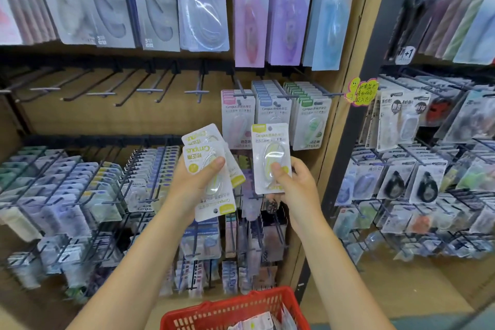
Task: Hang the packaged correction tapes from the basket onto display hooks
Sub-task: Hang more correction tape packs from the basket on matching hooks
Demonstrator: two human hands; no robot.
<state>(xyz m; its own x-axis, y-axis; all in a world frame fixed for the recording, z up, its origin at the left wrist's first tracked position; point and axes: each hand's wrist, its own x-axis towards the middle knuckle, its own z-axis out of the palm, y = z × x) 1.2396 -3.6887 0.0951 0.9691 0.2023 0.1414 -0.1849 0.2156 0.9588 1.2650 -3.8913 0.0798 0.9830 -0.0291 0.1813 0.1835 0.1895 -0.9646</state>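
My left hand (197, 185) grips a small stack of yellow-tagged correction tape packs (211, 169), turned upside down and fanned out. My right hand (290, 185) pinches a single yellow-tagged pack (271, 153) upright by its lower part, thumb on the front. This pack is held in front of the wall, just below the hooks carrying pink (237, 118), blue (272, 104) and green (310, 118) packs. A row of bare display hooks (150, 86) runs to the left of those. The red basket (235, 308) sits at the bottom with more packs inside.
Larger carded correction tapes (203, 2) hang along the top row. Crowded hooks of small packs (80, 190) fill the lower left. A dark post (356, 126) and a second rack of packs (417, 169) stand to the right. A yellow note (361, 91) sticks out beside the green packs.
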